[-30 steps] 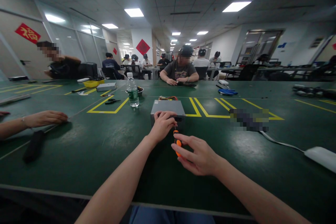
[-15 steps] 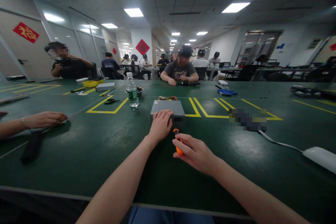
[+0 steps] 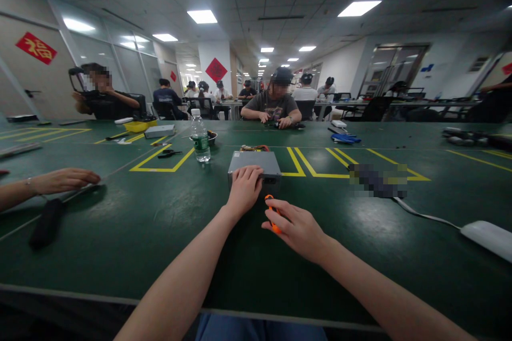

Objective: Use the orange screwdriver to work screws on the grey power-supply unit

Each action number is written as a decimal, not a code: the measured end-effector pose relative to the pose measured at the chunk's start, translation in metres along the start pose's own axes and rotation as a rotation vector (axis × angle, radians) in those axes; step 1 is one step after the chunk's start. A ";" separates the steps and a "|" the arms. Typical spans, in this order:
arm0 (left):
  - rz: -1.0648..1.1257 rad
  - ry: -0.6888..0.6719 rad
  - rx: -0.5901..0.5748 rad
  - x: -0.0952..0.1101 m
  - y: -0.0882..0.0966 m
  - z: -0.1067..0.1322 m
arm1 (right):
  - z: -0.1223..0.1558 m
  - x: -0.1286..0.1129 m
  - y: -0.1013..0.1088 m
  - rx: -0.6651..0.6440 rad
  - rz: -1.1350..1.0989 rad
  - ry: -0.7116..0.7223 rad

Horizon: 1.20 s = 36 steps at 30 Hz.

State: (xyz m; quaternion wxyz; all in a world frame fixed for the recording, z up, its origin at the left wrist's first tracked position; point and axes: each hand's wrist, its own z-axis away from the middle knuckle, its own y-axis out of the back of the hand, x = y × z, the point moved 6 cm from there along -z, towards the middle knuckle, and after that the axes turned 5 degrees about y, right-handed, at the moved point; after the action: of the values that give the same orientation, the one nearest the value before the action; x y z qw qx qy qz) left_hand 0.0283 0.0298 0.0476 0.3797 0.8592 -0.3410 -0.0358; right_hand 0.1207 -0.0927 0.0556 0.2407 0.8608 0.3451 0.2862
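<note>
A grey metal computer power supply point(image 3: 262, 159) sits on the green table in front of me, its socket side facing me and colored cables at its far end. My left hand point(image 3: 245, 187) grips it from above, fingers over the top and the rest of the hand down the near side. Close to the near right of the box, my right hand point(image 3: 298, 226) pinches an orange-and-black screwdriver point(image 3: 273, 214) between thumb and fingers. The handle shows; I cannot make out the shaft or whether its tip touches the box.
A water bottle point(image 3: 200, 136) stands left of the power supply, with a small bowl point(image 3: 211, 137) behind. A power strip point(image 3: 378, 181) with a white cable lies to the right. Another person's hand point(image 3: 66, 180) is at the far left. Blue gloves point(image 3: 345, 138) lie farther back.
The screwdriver handle has turned slightly in my right hand, and my right fingers have shifted a little. My left hand stays on the power supply.
</note>
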 end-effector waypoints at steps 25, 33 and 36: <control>0.005 0.000 0.009 0.001 0.000 0.001 | -0.003 -0.007 0.006 0.011 0.089 0.046; 0.006 0.002 0.002 0.001 0.000 0.001 | -0.002 -0.006 0.005 -0.013 0.035 0.030; 0.009 0.004 -0.003 0.002 0.001 0.001 | -0.004 -0.009 0.005 -0.055 0.052 0.039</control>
State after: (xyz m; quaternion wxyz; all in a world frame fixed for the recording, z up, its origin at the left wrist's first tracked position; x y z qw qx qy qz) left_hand 0.0289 0.0280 0.0480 0.3818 0.8572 -0.3439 -0.0332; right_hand 0.1149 -0.1012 0.0584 0.2501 0.8567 0.3192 0.3187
